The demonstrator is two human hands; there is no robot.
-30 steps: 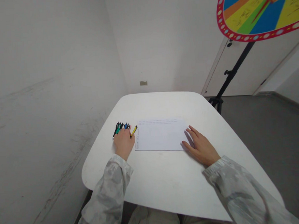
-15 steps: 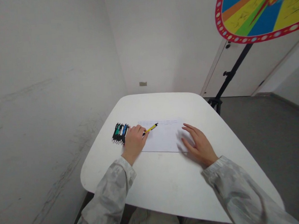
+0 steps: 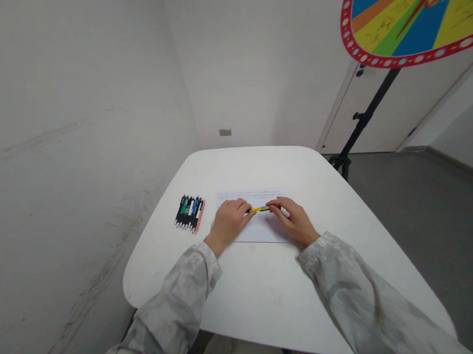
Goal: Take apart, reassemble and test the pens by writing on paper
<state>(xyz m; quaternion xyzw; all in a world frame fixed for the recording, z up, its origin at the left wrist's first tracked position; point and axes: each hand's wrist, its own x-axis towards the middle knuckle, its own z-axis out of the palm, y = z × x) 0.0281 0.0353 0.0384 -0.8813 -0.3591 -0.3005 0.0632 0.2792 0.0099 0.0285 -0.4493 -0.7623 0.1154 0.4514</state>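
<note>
A yellow pen (image 3: 259, 209) with dark ends lies level between my two hands, above a sheet of white paper (image 3: 259, 233). My left hand (image 3: 230, 220) is closed on one end of it. At the other end, the fingers of my right hand (image 3: 293, 218) pinch the pen. Lines of writing run along the top of the paper, too small to read. To the left of my left hand, several pens (image 3: 189, 213) in black, green, white and blue lie side by side in a row, with a pinkish-red one at its right side.
The white table (image 3: 251, 293) has rounded corners and stands near the walls. A colourful prize wheel (image 3: 407, 22) on a black stand (image 3: 363, 118) is at the right, by a door. My camouflage-patterned sleeves rest across the table's front edge.
My left hand has moved right, away from the pen row, bringing the yellow pen over the paper. My right hand, open before, has come left and taken the pen's other end.
</note>
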